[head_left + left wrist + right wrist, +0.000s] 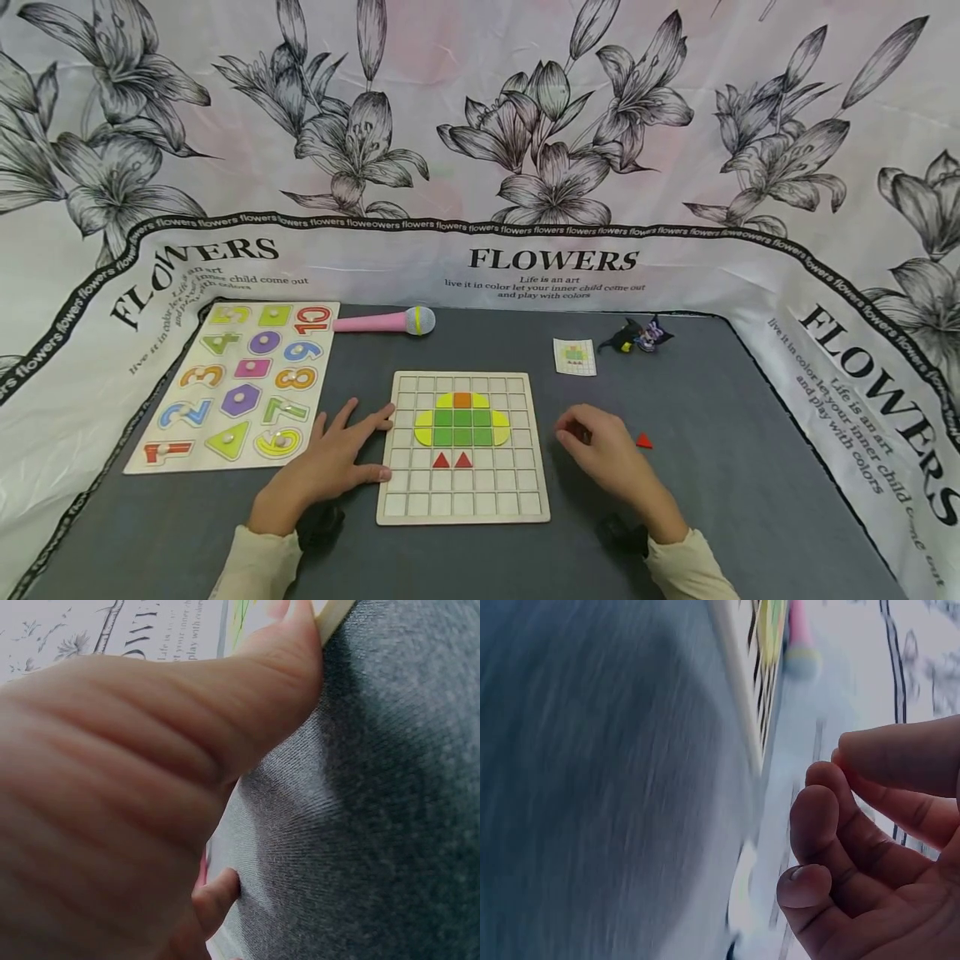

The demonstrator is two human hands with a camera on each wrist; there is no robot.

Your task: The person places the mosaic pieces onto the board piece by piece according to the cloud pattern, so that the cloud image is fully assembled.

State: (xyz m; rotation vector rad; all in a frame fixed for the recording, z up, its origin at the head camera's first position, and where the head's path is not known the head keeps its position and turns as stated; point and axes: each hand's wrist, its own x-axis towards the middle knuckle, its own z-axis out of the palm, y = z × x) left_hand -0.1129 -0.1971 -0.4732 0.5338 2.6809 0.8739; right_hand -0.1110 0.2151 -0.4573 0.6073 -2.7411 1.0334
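A light wooden grid board (465,510) lies in the middle of the table. Several green squares (462,426), yellow rounded pieces (423,427) and one orange square (462,400) form a shape on it, with two red triangles (441,460) below. With fingers spread, my left hand (330,458) touches the board's left edge; its thumb (277,675) meets that edge in the left wrist view. Right of the board hovers my right hand (607,450), fingers curled, thumb and index tips together. Anything between those tips is hidden. Beside it lies another red triangle (644,441).
A number-and-shape puzzle board (168,446) lies at the left. Behind the grid board are a pink toy microphone (382,322), a small pattern card (575,357) and a small black-and-purple figure (637,335). Flower-printed cloth (555,275) borders the grey table.
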